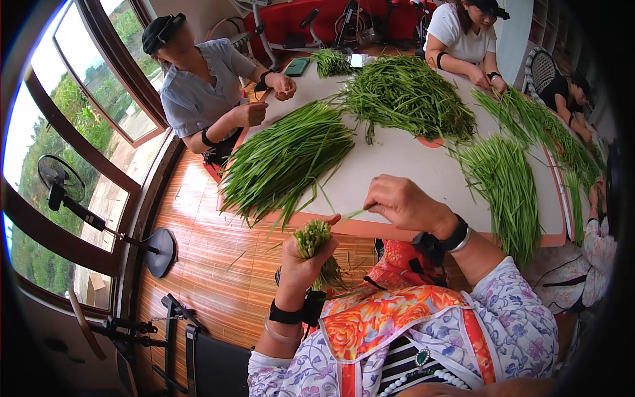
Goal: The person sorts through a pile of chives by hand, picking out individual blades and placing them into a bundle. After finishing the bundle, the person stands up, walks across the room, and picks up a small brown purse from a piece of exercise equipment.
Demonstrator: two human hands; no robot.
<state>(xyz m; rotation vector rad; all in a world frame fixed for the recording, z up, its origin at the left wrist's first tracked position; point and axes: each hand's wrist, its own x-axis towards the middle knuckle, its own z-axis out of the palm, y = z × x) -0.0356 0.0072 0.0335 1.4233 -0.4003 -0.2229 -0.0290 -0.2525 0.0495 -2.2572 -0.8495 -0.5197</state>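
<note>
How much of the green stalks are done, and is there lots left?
Done: a small bunch gathered in the left hand. In hand: the right hand pinches one stalk beside it. Left: plenty, big loose piles cover the table.

bunch (313, 239) base hidden inside left hand (301, 264), stalk (352, 214) end pinched out of sight in right hand (402, 204), own forearms cut off at lower edge

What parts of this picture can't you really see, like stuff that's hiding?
All in the head view:
- The lower stems of the bunch of green stalks: the left hand wraps round them.
- The thin stalk pinched by the right hand: the fingers cover its end.
- The table at far right: cut off by the dark rim.
- The dark flat thing at the table's far end: too small to tell.
</note>
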